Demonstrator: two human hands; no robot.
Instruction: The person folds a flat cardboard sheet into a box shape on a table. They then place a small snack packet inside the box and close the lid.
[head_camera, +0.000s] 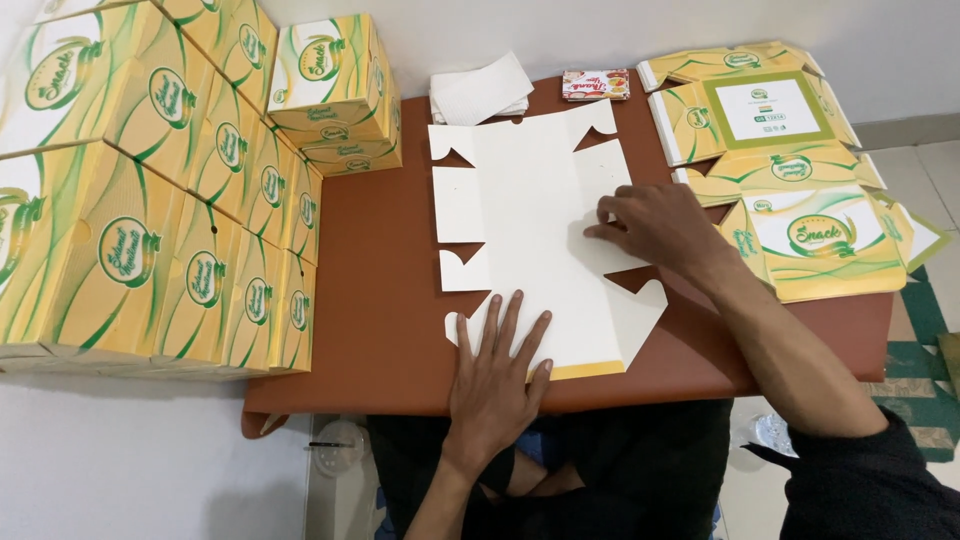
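Observation:
A flat, unfolded cardboard box blank lies white side up on the brown table. My left hand rests flat on its near edge, fingers spread. On the blank's right flap presses my right hand, fingers bent along a fold line. Neither hand grips anything.
Assembled yellow-and-green boxes are stacked along the left, with two more at the back. A pile of flat printed blanks covers the table's right side. White paper sheets and a small red packet lie at the far edge.

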